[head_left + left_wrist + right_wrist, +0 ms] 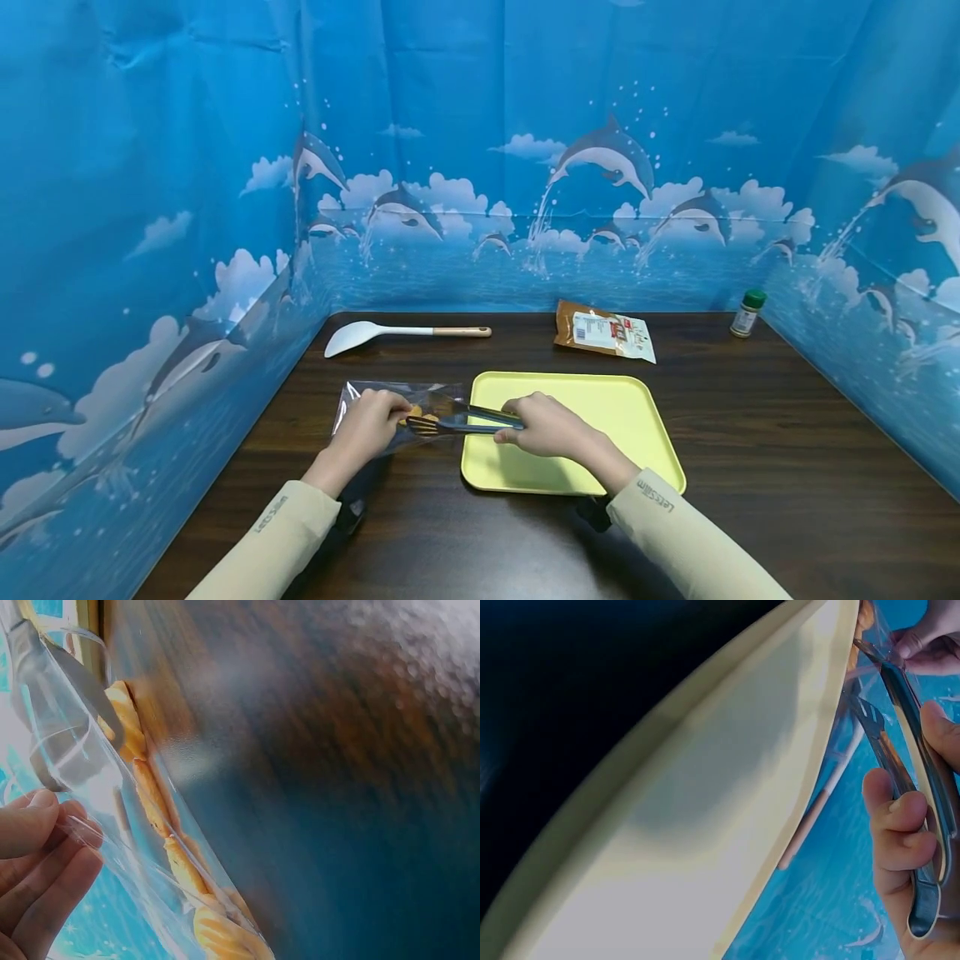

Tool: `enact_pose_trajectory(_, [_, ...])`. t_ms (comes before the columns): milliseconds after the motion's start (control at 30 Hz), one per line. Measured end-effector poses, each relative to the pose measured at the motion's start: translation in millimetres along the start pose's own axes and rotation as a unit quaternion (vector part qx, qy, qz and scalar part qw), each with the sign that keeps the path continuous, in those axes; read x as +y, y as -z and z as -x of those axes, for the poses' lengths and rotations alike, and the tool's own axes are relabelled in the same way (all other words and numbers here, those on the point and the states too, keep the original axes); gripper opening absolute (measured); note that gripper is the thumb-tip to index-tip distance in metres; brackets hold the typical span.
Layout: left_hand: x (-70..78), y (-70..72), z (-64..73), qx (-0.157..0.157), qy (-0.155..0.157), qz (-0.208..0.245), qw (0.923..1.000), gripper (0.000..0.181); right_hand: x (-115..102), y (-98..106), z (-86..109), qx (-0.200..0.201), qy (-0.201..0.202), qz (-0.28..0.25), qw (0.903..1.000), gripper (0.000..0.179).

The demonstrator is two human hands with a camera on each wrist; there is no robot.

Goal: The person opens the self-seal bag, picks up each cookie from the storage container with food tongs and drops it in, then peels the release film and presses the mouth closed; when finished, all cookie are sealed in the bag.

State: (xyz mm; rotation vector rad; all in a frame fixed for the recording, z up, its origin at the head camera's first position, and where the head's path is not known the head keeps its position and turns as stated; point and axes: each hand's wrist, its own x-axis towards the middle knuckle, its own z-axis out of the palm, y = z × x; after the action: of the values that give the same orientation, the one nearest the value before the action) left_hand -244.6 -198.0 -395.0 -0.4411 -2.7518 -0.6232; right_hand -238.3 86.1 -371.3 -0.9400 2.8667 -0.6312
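Observation:
My left hand (pixel 369 423) pinches the edge of a clear plastic bag (pixel 64 742), thumb against fingertips. Several golden-brown twisted cookies (pixel 154 799) lie in a row inside this bag, left of a yellow tray (pixel 600 396). My right hand (pixel 551 427) grips dark metal tongs (pixel 483 429), fingers wrapped round the handles, above the tray's left part. The tongs point left, their slotted ends spread apart at the bag beside the cookies. Whether the tips touch a cookie I cannot tell through the shiny plastic.
At the back left lies a white spatula (pixel 358 335) with a wooden handle. A brown and white snack pouch (pixel 607 331) lies behind the tray, and a small green-capped jar (pixel 747 314) stands at the back right. Dolphin-printed curtains (pixel 465 125) border the dark wooden table (pixel 750 433).

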Motion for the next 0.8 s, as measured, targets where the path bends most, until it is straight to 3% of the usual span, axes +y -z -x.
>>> enact_pose_trajectory(267, [-0.5, -3.1, 2.3, -0.008, 0.01, 0.006, 0.9999, 0.013, 17, 14, 29.3, 0.017, -0.03, -0.024, 0.9991, 0.042])
enact_pose_trajectory(533, [-5.1, -0.3, 1.4, -0.002, -0.013, 0.004, 0.9999, 0.015, 45, 43, 73.5, 0.067, -0.059, -0.009, 0.996, 0.042])
enact_pose_trajectory(800, [-3.7, 2.9, 1.2, -0.009, -0.017, 0.004, 0.9998, 0.015, 81, 65, 124.8, 0.106, -0.141, 0.015, 0.9842, 0.061])
